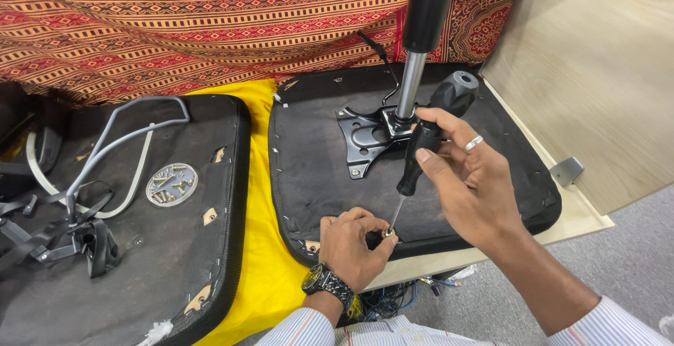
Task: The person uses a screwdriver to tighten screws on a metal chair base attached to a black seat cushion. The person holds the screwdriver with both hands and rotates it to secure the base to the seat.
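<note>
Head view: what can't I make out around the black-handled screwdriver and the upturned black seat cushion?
- Screw under the black-handled screwdriver tip: hidden by left hand fingers.
- Black gas-lift column: top cut off by the frame edge.
- Small round dish of fasteners: contents too small to sort.
- Right hand palm: covers part of the upturned black seat cushion.

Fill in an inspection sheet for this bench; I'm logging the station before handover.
Surface: wooden table, yellow cloth, patterned red fabric behind.
Job's things: screwdriver tip on screw at upturned seat cushion; bracket with gas cylinder.
Clutter: second cushion, small dish of screws, grey armrest frame.
Grippers: left hand pinches screw; right hand grips screwdriver.
Cables: tangle under table edge.
Surroundings: grey floor.
</note>
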